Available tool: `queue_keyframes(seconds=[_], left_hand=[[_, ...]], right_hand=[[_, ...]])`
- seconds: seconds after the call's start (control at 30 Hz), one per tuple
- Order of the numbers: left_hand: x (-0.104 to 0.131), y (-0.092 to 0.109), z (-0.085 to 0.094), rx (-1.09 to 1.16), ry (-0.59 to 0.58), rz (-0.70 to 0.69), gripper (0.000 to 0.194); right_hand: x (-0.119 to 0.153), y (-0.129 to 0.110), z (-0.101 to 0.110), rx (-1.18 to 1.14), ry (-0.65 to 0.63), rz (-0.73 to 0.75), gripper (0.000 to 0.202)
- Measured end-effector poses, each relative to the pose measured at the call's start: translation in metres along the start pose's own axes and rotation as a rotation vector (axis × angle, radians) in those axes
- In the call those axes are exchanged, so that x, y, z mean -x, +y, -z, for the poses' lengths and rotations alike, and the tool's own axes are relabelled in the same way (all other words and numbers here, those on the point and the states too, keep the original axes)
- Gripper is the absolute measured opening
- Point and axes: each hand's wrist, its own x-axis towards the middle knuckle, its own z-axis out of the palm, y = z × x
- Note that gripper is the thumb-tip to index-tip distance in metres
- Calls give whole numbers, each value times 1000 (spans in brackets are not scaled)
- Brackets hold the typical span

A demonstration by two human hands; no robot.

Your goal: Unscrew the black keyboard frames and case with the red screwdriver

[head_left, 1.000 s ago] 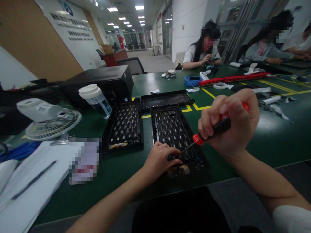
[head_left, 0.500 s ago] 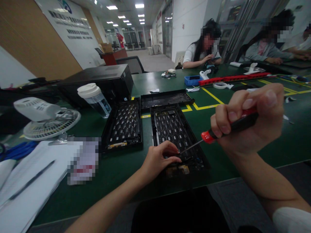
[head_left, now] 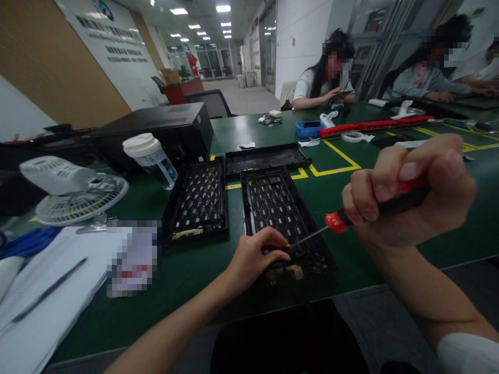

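A red-and-black screwdriver (head_left: pixel 390 201) is gripped in my right hand (head_left: pixel 413 202), its thin shaft slanting down to the left. Its tip meets the lower part of a black casing (head_left: pixel 300 200), which has a honeycomb-patterned inner face. At that same spot sits my left hand (head_left: pixel 261 252), thumb and fingers closed in a pinch around the tip area. Whatever lies between those fingertips is too small or hidden to make out. Just below them, a gold-coloured strip (head_left: pixel 296 271) shows at the casing's near end.
A similar black casing (head_left: pixel 200 195) lies to the left, with a long black tray-like part (head_left: pixel 265 157) behind. A lidded bottle (head_left: pixel 150 161), a white fan (head_left: pixel 81 192) and papers (head_left: pixel 58 280) occupy the left side. Across the table sits a person (head_left: pixel 323 83) near a blue box (head_left: pixel 307 128).
My right hand has shifted slightly right with the screwdriver, and the handle has turned a little. The left hand and the casing stay almost in place.
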Motion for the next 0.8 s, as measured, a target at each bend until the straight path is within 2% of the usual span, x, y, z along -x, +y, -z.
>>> queue_keyframes(seconds=[0.37,0.47,0.6,0.7,0.8], left_hand=[[0,-7,0,-51,-18,-49,24],[-2,-9,3,-105,-25,-62,34],[-6,-8,11,-186,27,-126,46],[-9,-6,21,-301,71,-164,39],[-13,-10,30,-563,154,-183,20]], right_hand=[[4,1,-1,-21,-9,16,22],[3,1,3,7,-21,-7,23],[1,1,6,13,-24,0,21],[0,4,5,-12,-43,28,22],[1,10,5,-58,-89,15,21]])
